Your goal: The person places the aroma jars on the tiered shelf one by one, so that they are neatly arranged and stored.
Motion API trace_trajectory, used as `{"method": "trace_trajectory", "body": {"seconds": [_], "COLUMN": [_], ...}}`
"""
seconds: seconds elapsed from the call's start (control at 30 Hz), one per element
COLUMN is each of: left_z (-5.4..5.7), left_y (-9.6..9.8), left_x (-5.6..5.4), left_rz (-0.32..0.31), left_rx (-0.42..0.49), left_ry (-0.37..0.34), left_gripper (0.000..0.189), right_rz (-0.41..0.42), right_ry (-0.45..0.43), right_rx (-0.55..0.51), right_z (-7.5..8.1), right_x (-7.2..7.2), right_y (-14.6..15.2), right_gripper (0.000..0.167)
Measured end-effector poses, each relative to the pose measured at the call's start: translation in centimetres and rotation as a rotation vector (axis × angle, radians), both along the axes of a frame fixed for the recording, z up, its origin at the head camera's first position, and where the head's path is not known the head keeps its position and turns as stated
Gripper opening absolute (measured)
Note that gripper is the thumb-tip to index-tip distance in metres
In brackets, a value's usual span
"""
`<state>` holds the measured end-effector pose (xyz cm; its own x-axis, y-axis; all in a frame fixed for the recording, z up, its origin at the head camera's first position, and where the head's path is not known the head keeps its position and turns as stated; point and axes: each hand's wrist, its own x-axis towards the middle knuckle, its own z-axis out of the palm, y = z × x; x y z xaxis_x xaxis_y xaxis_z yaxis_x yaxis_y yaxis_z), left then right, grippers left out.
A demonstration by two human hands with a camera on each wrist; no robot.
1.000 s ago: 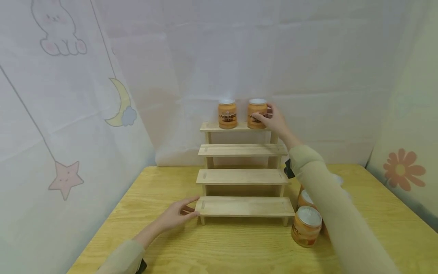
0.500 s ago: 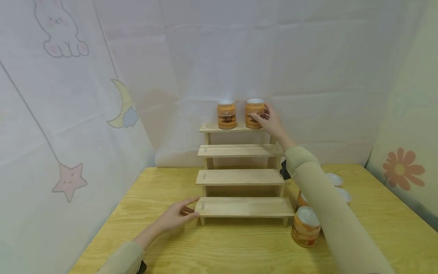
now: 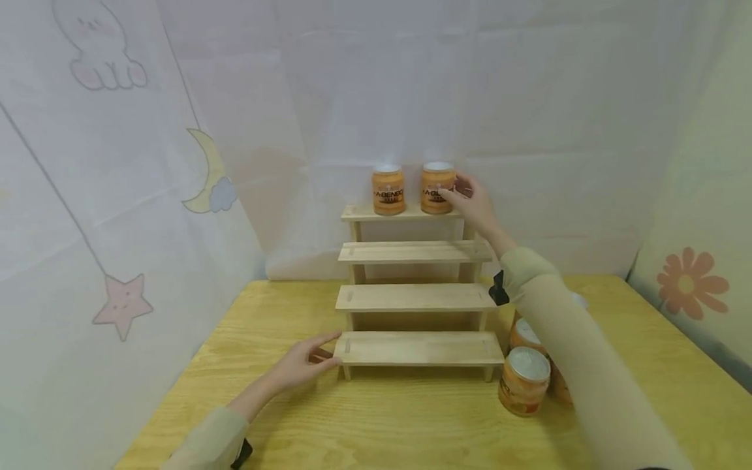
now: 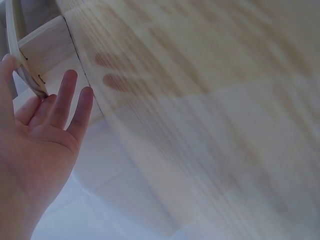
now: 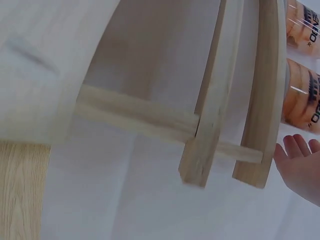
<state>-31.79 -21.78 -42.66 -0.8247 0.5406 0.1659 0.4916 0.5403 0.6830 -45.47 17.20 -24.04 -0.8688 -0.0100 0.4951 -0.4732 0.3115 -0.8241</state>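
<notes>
While both jars stand upright on the top step of the wooden stand (image 3: 418, 297), the right hand (image 3: 477, 207) is just beside the right jar (image 3: 433, 190). Its fingers are loosely bent and apart; the thumb crosses in front of the label in the head view, and I cannot tell whether it touches. The right wrist view shows a small gap between the fingertips and the jar, so nothing is pinched there. This jar sits right of the step's middle, its base near the front edge; the left jar (image 3: 388, 193) is left of the middle, with a short gap between the two.

The left hand (image 3: 295, 365) is spread at the left edge of the lowest step (image 3: 420, 348), the thumb at the front corner and a finger reaching toward the back one.

Near the stand's front right corner, on the right side of the table (image 3: 376, 424), stands a front jar (image 3: 523, 384) with a pale lid. More jars (image 3: 525, 333) cluster behind and beside it, partly hidden by the right sleeve (image 3: 578, 346). A printed flower (image 3: 692, 284) shows on the cloth beyond the table's right edge.
</notes>
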Motion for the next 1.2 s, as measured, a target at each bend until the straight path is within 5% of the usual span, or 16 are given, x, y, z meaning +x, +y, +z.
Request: {"method": "trace_trajectory", "body": {"seconds": [0.33, 0.7, 1.2], "left_z": [0.5, 0.2, 0.2], "left_y": [-0.1, -0.4, -0.3], "left_x": [-0.2, -0.3, -0.7], "left_rz": [0.004, 0.007, 0.005], "left_rx": [-0.013, -0.017, -0.010], "left_ry": [0.008, 0.005, -0.009], "left_gripper": [0.061, 0.061, 0.062], "right_rz": [-0.016, 0.076, 0.118], "right_ry": [-0.053, -0.045, -0.069], "right_rx": [0.131, 0.301, 0.347], "right_z": [0.0, -1.8, -5.7], "right_x": [3.1, 6.9, 13.3], "right_y": [3.2, 5.9, 9.0], "right_gripper": [0.055, 0.047, 0.045]}}
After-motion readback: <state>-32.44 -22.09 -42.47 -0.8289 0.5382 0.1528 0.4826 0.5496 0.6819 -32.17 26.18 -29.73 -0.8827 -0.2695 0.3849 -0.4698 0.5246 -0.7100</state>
